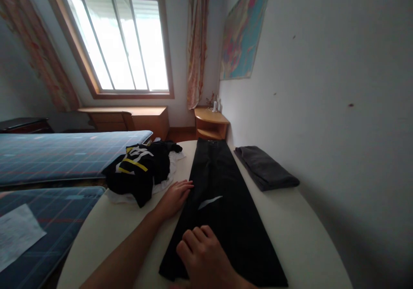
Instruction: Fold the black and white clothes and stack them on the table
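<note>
Black trousers [222, 224] with a small white curved logo lie lengthwise on a pale round-edged table [309, 237], the waistband at the far end. My left hand [176, 196] lies flat with its fingers stretched out, their tips at the left edge of the trousers. Over the near end of the trousers is my right hand [203, 254], its fingers curled in; whatever may be inside them is hidden. A dark grey folded garment [266, 168] rests to the right of the trousers. Left of them sits a crumpled black shirt [145, 164] with yellow and white print, on some white cloth [171, 173].
Two blue plaid mattresses [64, 155] stand to the left, the nearer one with a sheet of paper [19, 233]. A white wall [338, 151] with a map [243, 35] runs along the right. Beyond the table are a wooden desk [150, 112] and a corner shelf [211, 116].
</note>
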A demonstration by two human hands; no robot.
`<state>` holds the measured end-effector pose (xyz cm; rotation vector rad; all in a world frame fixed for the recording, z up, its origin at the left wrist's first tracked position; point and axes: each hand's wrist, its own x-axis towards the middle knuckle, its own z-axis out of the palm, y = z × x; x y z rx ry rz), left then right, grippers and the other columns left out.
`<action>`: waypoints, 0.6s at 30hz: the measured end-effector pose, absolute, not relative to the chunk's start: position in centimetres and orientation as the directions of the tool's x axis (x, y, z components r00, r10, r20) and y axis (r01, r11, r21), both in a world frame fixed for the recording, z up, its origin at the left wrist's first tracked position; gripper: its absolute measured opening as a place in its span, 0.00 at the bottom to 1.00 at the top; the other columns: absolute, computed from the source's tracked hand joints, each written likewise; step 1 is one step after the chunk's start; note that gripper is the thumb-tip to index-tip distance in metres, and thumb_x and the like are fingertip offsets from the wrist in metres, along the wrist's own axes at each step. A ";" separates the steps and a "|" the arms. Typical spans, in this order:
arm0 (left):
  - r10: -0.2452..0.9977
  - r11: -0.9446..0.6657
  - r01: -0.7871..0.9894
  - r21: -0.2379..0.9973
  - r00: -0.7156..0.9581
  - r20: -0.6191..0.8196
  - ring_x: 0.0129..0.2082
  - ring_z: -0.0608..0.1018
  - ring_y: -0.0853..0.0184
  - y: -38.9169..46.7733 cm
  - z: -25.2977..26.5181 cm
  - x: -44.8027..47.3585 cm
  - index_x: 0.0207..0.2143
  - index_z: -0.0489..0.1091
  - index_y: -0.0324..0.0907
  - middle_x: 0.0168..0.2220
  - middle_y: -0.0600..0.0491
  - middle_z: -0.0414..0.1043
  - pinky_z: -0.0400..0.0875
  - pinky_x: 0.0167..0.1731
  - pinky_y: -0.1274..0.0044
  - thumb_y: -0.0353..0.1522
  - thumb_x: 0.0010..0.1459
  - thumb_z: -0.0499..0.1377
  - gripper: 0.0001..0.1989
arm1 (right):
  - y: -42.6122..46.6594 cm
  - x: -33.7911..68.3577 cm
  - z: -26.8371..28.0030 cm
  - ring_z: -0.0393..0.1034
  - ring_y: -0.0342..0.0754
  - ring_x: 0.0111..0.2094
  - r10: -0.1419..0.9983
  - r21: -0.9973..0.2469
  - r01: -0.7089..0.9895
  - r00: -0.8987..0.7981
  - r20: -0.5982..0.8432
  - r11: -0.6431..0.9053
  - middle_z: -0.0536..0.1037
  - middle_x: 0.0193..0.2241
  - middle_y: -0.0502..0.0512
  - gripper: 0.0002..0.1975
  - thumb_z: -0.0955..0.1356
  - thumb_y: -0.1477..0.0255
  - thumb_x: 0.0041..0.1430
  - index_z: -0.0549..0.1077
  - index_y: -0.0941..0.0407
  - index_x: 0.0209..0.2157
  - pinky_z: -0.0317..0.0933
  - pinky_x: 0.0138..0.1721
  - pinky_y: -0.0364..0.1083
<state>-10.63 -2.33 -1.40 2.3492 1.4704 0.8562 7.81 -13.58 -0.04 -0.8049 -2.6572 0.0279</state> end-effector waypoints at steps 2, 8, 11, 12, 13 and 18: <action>0.881 -0.463 0.742 0.484 0.327 0.341 0.60 0.70 0.63 -2.4 -1.2 -10.6 0.51 0.74 0.43 0.58 0.49 0.72 0.62 0.62 0.65 0.32 0.68 0.49 0.17 | -14.0 7.1 -1.4 0.69 0.53 0.33 0.526 -0.093 0.532 -0.769 0.363 0.842 0.76 0.33 0.55 0.32 0.69 0.38 0.46 0.70 0.54 0.34 0.57 0.35 0.51; 0.876 -0.473 0.738 0.481 0.337 0.345 0.60 0.71 0.61 -2.4 -1.0 -10.6 0.52 0.74 0.42 0.58 0.49 0.72 0.62 0.62 0.63 0.32 0.68 0.49 0.17 | -14.2 7.2 -0.1 0.67 0.48 0.30 0.458 -0.025 0.533 -0.702 0.545 0.846 0.75 0.31 0.51 0.08 0.70 0.66 0.55 0.68 0.54 0.33 0.52 0.32 0.50; 0.874 -0.478 0.734 0.482 0.343 0.344 0.61 0.70 0.59 -2.4 -1.2 -10.7 0.52 0.74 0.42 0.59 0.48 0.71 0.61 0.62 0.61 0.34 0.69 0.48 0.18 | -14.1 8.0 1.4 0.64 0.46 0.28 0.350 0.023 0.475 -0.680 0.645 0.880 0.75 0.28 0.49 0.03 0.66 0.73 0.60 0.67 0.54 0.31 0.51 0.34 0.49; 0.875 -0.477 0.733 0.485 0.342 0.343 0.61 0.70 0.59 -2.4 -1.2 -10.7 0.52 0.74 0.42 0.59 0.48 0.71 0.61 0.63 0.60 0.34 0.69 0.48 0.18 | -14.0 8.3 1.9 0.64 0.45 0.28 0.312 0.034 0.449 -0.673 0.671 0.893 0.75 0.29 0.49 0.04 0.65 0.74 0.61 0.67 0.54 0.31 0.51 0.35 0.49; 0.876 -0.475 0.733 0.487 0.340 0.342 0.61 0.70 0.59 -2.4 -1.2 -10.7 0.52 0.74 0.42 0.59 0.48 0.71 0.61 0.63 0.60 0.35 0.69 0.48 0.18 | -13.8 8.8 2.5 0.64 0.45 0.28 0.271 0.046 0.412 -0.676 0.685 0.910 0.76 0.29 0.48 0.05 0.64 0.74 0.63 0.67 0.54 0.32 0.52 0.36 0.49; 0.879 -0.468 0.741 0.482 0.333 0.340 0.61 0.70 0.59 -2.6 -0.9 -10.6 0.52 0.74 0.44 0.59 0.49 0.71 0.61 0.62 0.60 0.37 0.70 0.48 0.18 | -13.4 12.1 5.9 0.65 0.42 0.31 0.096 0.100 0.219 -0.734 0.672 0.971 0.76 0.29 0.46 0.08 0.62 0.74 0.69 0.70 0.55 0.35 0.56 0.43 0.46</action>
